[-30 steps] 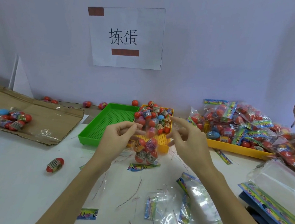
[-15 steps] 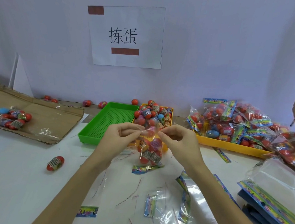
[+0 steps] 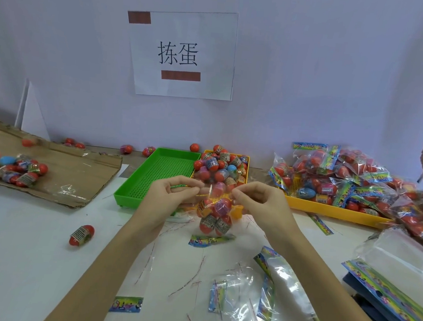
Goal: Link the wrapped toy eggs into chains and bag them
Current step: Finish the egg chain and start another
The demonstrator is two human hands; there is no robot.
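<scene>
white paper sign (image 3: 181,52) on the wall reads 拣蛋 (black print), egg labels too small to read

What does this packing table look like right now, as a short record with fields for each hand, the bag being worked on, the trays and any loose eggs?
left hand: pinches the top of the bag at its left side
right hand: pinches the top of the bag at its right side
bag of eggs: clear, held up between both hands, several wrapped eggs inside
green tray: no eggs visible in it
small yellow tray: heaped with wrapped eggs
large yellow tray: piled with filled bags
loose egg: lying on the table, left of the arms
</scene>
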